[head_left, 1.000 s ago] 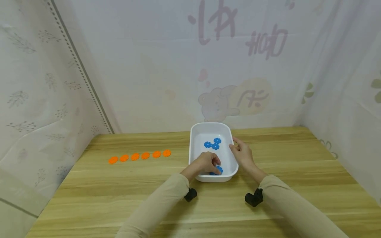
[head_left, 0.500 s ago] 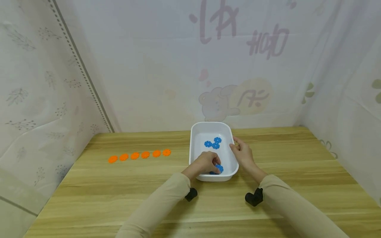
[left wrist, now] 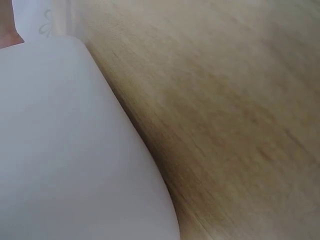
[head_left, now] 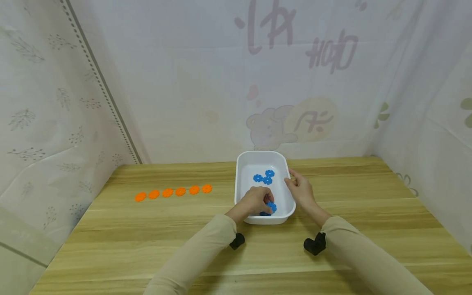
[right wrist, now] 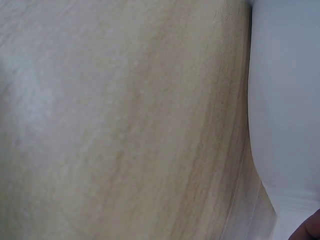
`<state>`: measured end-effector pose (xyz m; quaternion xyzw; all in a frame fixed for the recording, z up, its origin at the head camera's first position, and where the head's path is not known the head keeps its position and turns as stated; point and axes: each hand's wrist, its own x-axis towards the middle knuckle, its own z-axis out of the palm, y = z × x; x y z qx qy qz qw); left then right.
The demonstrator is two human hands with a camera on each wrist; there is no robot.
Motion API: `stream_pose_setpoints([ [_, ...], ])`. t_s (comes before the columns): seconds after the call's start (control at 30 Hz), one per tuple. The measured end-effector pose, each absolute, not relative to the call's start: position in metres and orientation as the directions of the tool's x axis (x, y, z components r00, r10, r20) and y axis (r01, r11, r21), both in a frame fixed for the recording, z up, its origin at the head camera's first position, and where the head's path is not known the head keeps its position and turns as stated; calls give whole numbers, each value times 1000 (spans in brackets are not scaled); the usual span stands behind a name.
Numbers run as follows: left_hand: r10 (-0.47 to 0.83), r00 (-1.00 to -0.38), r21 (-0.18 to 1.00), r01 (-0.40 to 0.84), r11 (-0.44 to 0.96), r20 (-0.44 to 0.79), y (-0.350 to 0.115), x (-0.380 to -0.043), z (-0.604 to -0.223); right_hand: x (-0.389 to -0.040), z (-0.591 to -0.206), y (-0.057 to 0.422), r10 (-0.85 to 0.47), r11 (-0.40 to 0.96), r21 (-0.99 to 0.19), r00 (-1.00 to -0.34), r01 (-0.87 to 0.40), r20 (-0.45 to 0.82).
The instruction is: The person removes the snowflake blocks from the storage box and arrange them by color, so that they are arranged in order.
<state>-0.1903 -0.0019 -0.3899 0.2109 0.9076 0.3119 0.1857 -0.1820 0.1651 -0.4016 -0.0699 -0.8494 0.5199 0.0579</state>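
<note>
In the head view a white plastic tray (head_left: 266, 220) stands on the wooden table. My left hand (head_left: 255, 199) reaches over its left side, fingers curled down inside, and pinches a blue notched snowflake disc (head_left: 272, 206) between thumb and fingers. Another blue disc (head_left: 264, 214) lies just under it, partly hidden by the thumb. Further back on the tray floor sit three more blue discs (head_left: 267, 180), bunched together. My right hand (head_left: 301, 191) grips the tray's right wall, thumb on the rim and fingers outside. The left wrist view mostly shows the tray's outer wall (left wrist: 75, 140).
Several orange notched discs (head_left: 180, 191) form a slightly slanting row on the table (head_left: 177, 229) left of the tray. A patterned cloth (head_left: 191, 102) hangs behind the table and at both sides. Black wrist mounts (head_left: 314, 244) sit under the sleeves.
The left fingers have moved slightly back in the tray, and the pinched blue disc with them. My right hand and the orange row stay as they were.
</note>
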Motion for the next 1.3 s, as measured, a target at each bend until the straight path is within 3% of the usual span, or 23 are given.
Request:
stream_pose_setpoints([
  [0.27,484,-855,640,267,720,-188,-3,-190,-389,-181,-401,165,181,438,-897,-983,61,21],
  [0.6,442,-880,749,172,640,-176,-6,-194,-390,-182,-401,165,180,447,-892,-984,73,10],
  [0.93,338,-928,941,-36,335,-155,-9,-198,-388,-178,-399,163,174,447,-892,-985,71,9],
  [1.3,282,-949,990,-126,64,-139,-21,-194,-373,-179,-400,162,179,453,-888,-984,72,11],
])
